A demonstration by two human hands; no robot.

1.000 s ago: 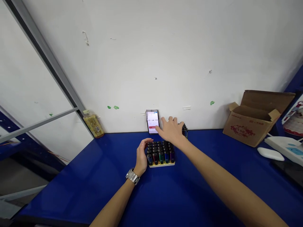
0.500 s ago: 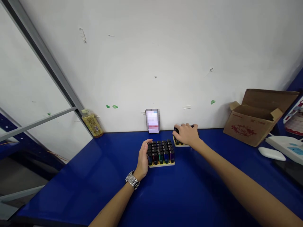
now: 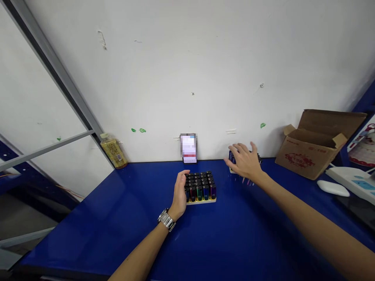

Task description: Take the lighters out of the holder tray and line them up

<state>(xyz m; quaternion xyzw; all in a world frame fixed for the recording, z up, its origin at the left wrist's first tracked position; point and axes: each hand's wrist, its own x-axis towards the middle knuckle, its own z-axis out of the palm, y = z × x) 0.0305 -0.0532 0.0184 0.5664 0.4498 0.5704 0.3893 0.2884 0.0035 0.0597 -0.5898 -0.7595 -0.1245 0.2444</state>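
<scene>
Cigarette lighters (image 3: 199, 191) with black tops and metallic coloured bodies stand upright in rows in a pale tray (image 3: 202, 201). My left hand (image 3: 179, 195) rests along the left side of this set, fingers stretched out and not wrapped round it. Farther back on the right is a second tray of lighters (image 3: 231, 157), largely hidden behind my right hand (image 3: 243, 160). That hand is open with its fingers spread, in front of or just above the second set; whether it touches it I cannot tell.
A lit phone (image 3: 189, 149) leans on the wall behind the blue table (image 3: 131, 218). A yellowish bottle (image 3: 114, 151) stands at the back left. On the right are an open cardboard box (image 3: 304, 154), a white rounded object (image 3: 333, 188) and a power strip (image 3: 354, 181).
The second tray of lighters has shifted right and slightly back along the wall. My right hand has moved with it and its fingers have spread. My left hand stays beside the front tray.
</scene>
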